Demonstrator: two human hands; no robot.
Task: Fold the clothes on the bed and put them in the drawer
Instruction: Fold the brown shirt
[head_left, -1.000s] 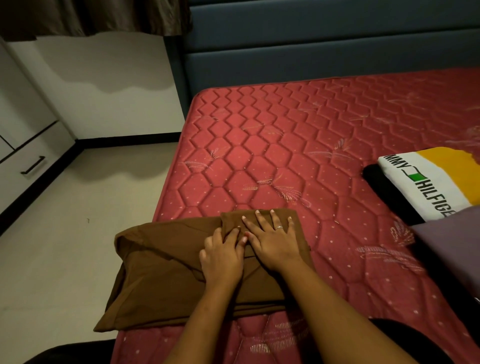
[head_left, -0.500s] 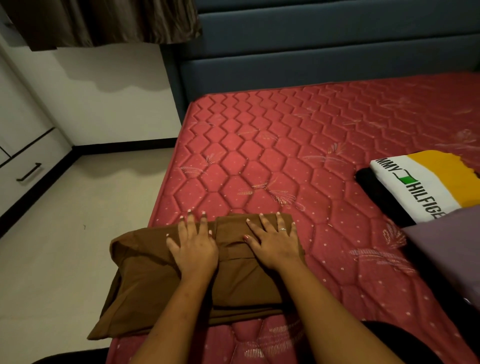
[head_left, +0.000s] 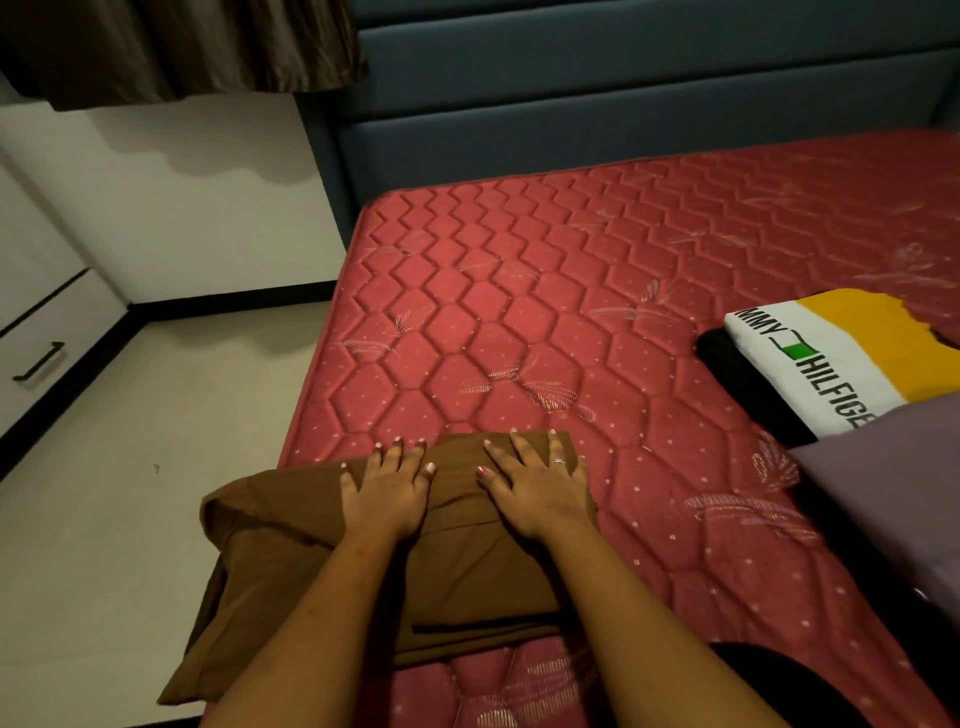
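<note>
A brown garment (head_left: 291, 561), partly folded, lies at the near left corner of the red quilted mattress (head_left: 545, 322), its left part hanging over the bed's edge. My left hand (head_left: 387, 491) lies flat on it with fingers spread and straight. My right hand (head_left: 535, 486), a ring on one finger, presses flat on the garment's right end. At the far left, a white drawer (head_left: 52, 343) with a dark handle is closed.
A folded white, yellow and black shirt (head_left: 852, 358) lies at the right edge of the bed, with a grey-purple cloth (head_left: 893, 483) in front of it. A dark blue headboard (head_left: 623, 93) stands behind. Pale floor (head_left: 135, 467) stretches left of the bed.
My left hand slid left from beside the right hand and opened out flat on the garment. The right hand stayed pressed on the right end. The view tilted slightly.
</note>
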